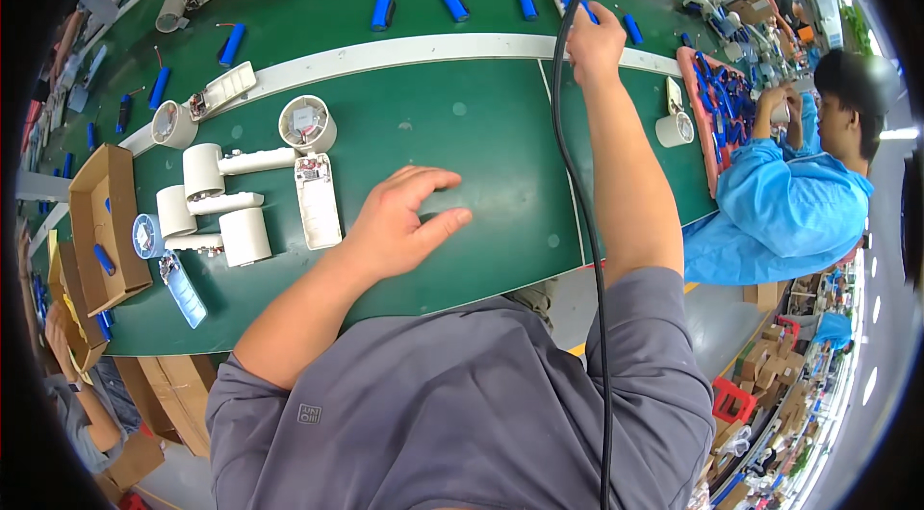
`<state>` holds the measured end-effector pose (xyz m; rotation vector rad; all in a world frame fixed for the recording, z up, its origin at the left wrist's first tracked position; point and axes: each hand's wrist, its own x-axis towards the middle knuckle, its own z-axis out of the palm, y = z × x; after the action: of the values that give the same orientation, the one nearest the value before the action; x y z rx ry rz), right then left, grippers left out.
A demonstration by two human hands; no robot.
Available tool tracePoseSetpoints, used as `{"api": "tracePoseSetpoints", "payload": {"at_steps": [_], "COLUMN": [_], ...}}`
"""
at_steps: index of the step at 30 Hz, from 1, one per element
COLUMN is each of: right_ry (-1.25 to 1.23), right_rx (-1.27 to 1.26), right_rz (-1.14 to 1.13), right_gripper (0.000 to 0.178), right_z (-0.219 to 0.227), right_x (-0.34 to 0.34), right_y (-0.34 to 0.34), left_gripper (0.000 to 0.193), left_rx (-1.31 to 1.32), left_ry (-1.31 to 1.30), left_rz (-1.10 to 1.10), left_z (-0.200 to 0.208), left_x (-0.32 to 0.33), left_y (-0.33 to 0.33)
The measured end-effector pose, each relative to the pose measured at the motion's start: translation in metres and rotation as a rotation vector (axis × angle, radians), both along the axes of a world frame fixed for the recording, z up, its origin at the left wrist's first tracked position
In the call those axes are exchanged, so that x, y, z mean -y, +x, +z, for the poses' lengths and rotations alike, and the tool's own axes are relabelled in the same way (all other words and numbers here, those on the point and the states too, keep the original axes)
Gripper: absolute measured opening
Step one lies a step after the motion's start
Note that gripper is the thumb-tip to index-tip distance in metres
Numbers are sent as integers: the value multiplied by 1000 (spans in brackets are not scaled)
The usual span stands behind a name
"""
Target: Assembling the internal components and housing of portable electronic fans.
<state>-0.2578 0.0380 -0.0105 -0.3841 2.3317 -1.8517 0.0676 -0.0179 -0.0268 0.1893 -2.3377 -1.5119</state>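
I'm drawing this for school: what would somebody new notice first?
Probably the black cable curving from top to bottom, right of centre. Then bright blue cylinders beyond the white strip, and the white parts clustered on the green table left of the open left hand.

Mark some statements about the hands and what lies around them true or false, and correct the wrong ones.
1. The left hand grips the black cable. False: it is empty, and the cable runs to its right.
2. The right hand reaches farther out than the left. True.
3. The pink tray at the right holds blue cylinders. True.
4. The co-worker at the right wears red sleeves. False: they are blue.
5. A light-blue housing lies near white housings. True.
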Motion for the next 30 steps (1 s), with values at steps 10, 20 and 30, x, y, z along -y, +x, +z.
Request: {"api": "tracePoseSetpoints", "payload": {"at_steps": [10, 20, 30], "right_ry": [710, 371, -368], "right_rx": [-570, -454, 28], "right_rz": [-4, 68, 619], "right_gripper": [36, 33, 11], "right_z": [-37, -35, 24], "right_x": [82, 90, 33], "right_y": [-78, -83, 94], "left_gripper": [25, 35, 69], "left_rx": [-111, 87, 492], "left_ry": [-7, -545, -589], "left_rz": [109, 709, 629], "left_z": [3, 41, 26], "left_x": [2, 40, 23], "left_y": [4, 43, 44]}}
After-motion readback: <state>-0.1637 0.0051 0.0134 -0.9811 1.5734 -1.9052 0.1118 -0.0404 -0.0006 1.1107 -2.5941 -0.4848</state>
